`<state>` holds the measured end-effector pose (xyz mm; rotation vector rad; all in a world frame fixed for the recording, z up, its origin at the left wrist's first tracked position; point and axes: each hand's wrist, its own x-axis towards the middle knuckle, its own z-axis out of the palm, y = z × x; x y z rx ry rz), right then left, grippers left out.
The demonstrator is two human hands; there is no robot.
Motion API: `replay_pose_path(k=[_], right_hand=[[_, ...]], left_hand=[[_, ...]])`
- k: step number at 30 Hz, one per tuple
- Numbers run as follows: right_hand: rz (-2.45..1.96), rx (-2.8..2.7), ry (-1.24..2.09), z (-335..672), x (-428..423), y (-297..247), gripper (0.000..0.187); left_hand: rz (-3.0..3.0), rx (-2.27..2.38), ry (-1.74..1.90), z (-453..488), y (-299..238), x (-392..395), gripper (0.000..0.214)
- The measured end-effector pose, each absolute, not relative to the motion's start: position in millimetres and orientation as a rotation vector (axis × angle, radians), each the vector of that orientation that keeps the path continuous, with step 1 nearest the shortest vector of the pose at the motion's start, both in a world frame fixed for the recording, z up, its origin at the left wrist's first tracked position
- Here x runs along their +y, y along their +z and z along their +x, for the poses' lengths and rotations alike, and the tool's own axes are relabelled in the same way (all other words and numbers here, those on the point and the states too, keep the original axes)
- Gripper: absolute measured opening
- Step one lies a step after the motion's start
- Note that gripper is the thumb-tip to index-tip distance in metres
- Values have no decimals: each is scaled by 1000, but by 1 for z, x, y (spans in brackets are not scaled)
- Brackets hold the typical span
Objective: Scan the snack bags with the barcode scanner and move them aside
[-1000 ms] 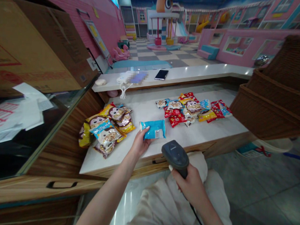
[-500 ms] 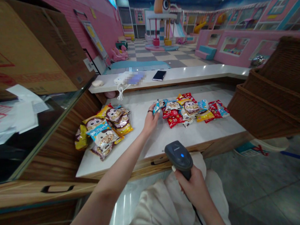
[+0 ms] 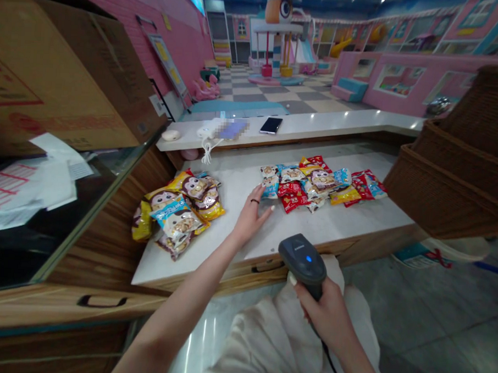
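My left hand [image 3: 251, 215] hovers over the white counter [image 3: 239, 230] with fingers spread and nothing in it, just short of the blue snack pack [image 3: 270, 186] lying at the left end of a spread of red, blue and yellow snack packs [image 3: 321, 183]. My right hand [image 3: 325, 313] is wrapped round the handle of a grey barcode scanner [image 3: 304, 262], whose blue light is lit, held below the counter's front edge. A heap of yellow monkey-print snack bags [image 3: 178, 211] lies to the left of my left hand.
A brown wicker basket [image 3: 456, 173] stands at the counter's right end. A cardboard box [image 3: 64, 74] and papers [image 3: 30, 182] sit on the glass case at left. A phone [image 3: 271, 125] and a corded handset [image 3: 208, 132] lie on the raised ledge behind.
My left hand carried the blue pack from the counter's front to the right-hand spread, set it down and let go. The scanner's blue light came on.
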<state>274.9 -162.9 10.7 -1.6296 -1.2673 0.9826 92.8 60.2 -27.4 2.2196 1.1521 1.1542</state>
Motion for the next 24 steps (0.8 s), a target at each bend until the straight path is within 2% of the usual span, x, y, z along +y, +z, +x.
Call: replay_pose_path(k=[6, 13, 19, 24], right_hand=[[-1617, -1286, 1031, 268, -165, 12, 24], [-1577, -1380, 996, 250, -164, 12, 23], [-1580, -1390, 1005, 248, -164, 11, 26], [-1587, -1371, 989, 250, -165, 11, 26]], left_hand=[[2322, 1530, 1180, 1, -23, -22, 65], [2241, 2099, 1102, -70, -18, -30, 80], [2249, 2015, 1062, -74, -27, -19, 69], [2120, 1805, 1266, -52, -16, -20, 64]])
